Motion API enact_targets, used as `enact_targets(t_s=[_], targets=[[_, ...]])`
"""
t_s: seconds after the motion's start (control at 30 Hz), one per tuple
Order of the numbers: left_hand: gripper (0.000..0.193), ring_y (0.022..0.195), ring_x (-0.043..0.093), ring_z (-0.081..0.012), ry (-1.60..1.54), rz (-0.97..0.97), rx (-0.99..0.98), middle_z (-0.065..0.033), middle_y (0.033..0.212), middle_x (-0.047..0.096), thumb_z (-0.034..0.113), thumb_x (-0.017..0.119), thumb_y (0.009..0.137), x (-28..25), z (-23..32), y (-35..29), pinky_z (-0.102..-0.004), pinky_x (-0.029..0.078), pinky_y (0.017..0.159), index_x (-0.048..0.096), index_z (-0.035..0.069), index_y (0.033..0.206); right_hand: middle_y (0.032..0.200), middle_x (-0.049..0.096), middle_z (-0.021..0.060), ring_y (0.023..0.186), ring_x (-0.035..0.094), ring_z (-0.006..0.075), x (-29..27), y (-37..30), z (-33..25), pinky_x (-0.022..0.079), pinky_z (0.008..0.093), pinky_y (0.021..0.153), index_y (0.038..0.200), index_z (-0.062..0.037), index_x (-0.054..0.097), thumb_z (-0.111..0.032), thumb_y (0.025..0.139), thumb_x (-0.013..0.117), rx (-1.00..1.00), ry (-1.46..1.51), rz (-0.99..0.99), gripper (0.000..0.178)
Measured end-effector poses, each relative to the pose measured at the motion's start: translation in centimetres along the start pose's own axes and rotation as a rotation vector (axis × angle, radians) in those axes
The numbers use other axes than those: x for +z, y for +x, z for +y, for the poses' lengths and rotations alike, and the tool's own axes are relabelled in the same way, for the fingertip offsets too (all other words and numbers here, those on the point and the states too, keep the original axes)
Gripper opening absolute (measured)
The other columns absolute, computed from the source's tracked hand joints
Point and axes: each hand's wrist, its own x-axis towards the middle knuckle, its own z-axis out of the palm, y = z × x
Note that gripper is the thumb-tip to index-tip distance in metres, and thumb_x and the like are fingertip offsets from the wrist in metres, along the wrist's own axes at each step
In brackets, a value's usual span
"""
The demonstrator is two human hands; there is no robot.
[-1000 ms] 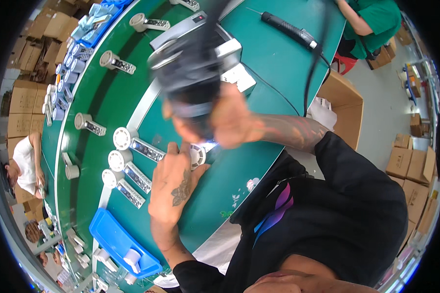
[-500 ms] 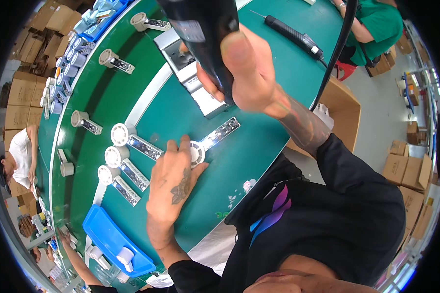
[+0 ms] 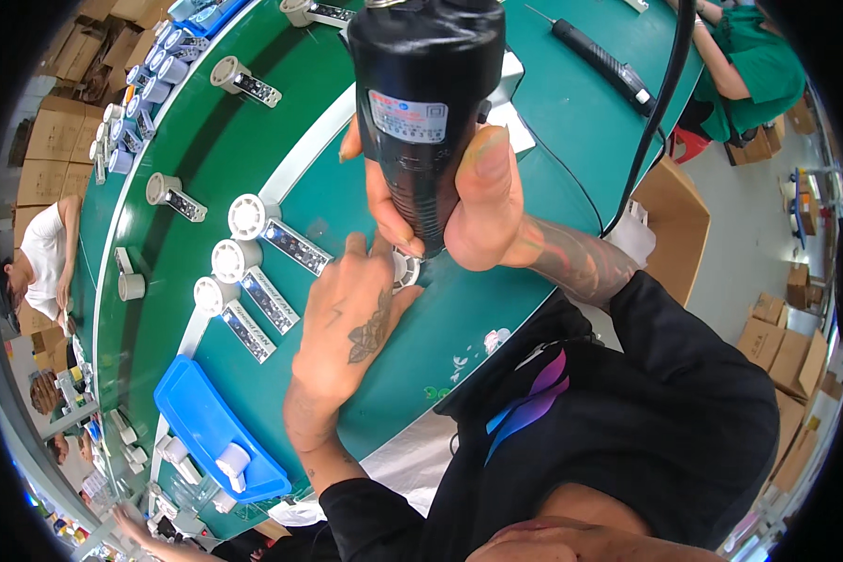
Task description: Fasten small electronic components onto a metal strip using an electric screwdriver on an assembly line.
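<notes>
My right hand [image 3: 487, 201] is wrapped round a thick black electric screwdriver [image 3: 421, 94], held upright with its lower end over the part under my left hand. My left hand [image 3: 351, 304] presses a small handheld fan body [image 3: 406, 272] onto the green bench; only part of its round white head shows, and its circuit-board handle is hidden behind my right hand and the screwdriver. To the left of that hand lie more fan bodies of the same sort: an upper one [image 3: 247, 216], a middle one [image 3: 235, 260] and a lower one [image 3: 215, 295], each with an exposed circuit board.
A green conveyor belt [image 3: 197, 150] carries spaced-out fan bodies. A blue tray [image 3: 206, 403] sits lower left with a white part in it. Another black electric screwdriver [image 3: 604, 66] lies at the far right. A cable [image 3: 660, 112] hangs nearby. A person in green [image 3: 759, 66] sits beyond.
The screwdriver in my right hand has come down and toward the fan body, and now covers its circuit board. My left hand keeps holding the fan body. The whole view has shifted slightly.
</notes>
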Motion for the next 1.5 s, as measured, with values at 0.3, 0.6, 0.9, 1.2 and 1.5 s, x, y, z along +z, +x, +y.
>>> enact_targets(t_s=[0.3, 0.6, 0.9, 1.2, 1.5], targets=[[0.031, 0.080, 0.061, -0.0409, -0.030, 0.108, 0.104, -0.0200, 0.098, 0.056, 0.012, 0.077, 0.078, 1.1, -1.0, -1.1, -0.0502, 0.048, 0.068, 0.060, 0.001, 0.102, 0.071, 0.057, 0.0006, 0.056, 0.051, 0.0053, -0.4, -1.6, 2.0, 0.041, 0.0221, 0.050, 0.122, 0.0064, 0.050, -0.068, 0.093, 0.053, -0.103, 0.198, -0.162, 0.080], [0.038, 0.084, 0.063, -0.0386, -0.135, -0.074, -0.175, -0.0221, 0.105, 0.059, 0.011, 0.075, 0.080, -0.7, -0.6, -1.1, -0.0476, 0.051, 0.073, 0.059, 0.003, 0.113, 0.074, 0.061, 0.0078, 0.064, 0.056, 0.0158, -2.9, 0.3, 2.7, 0.045, 0.0298, 0.057, 0.103, 0.0026, 0.058, -0.061, 0.084, 0.063, -0.225, -0.005, -0.611, 0.066], [0.054, 0.082, 0.067, -0.0122, -0.144, 0.164, -0.153, -0.0084, 0.099, 0.069, 0.012, 0.077, 0.082, -9.1, -2.9, -7.6, -0.0249, 0.053, 0.068, 0.059, 0.002, 0.132, 0.058, 0.046, 0.0047, 0.036, 0.043, 0.0115, -8.6, 1.6, -3.6, 0.042, 0.0247, 0.029, 0.112, -0.0070, 0.042, -0.059, 0.104, 0.029, -0.179, 0.930, -0.352, 0.055], [0.070, 0.051, 0.062, -0.0184, -0.127, 0.548, -1.083, -0.0094, 0.064, 0.060, 0.060, 0.072, 0.079, -14.6, -29.3, -5.6, -0.0298, 0.054, 0.049, 0.067, -0.005, 0.107, 0.056, 0.043, 0.0045, 0.035, 0.039, 0.0147, -8.1, 1.2, -2.4, 0.037, 0.0314, 0.032, 0.120, -0.0068, 0.048, -0.076, 0.096, 0.018, 0.014, 0.971, -0.126, 0.079], [0.065, 0.097, 0.070, -0.0260, 0.761, 0.450, -1.209, -0.0156, 0.112, 0.070, 0.056, 0.068, 0.084, -14.9, -46.2, -5.0, -0.0417, 0.056, 0.086, 0.061, 0.010, 0.129, 0.055, 0.045, 0.0057, 0.034, 0.041, 0.0156, -8.1, 1.1, -3.7, 0.038, 0.0322, 0.032, 0.119, -0.0062, 0.045, -0.074, 0.097, 0.018, 0.015, 1.066, -0.114, 0.076]])
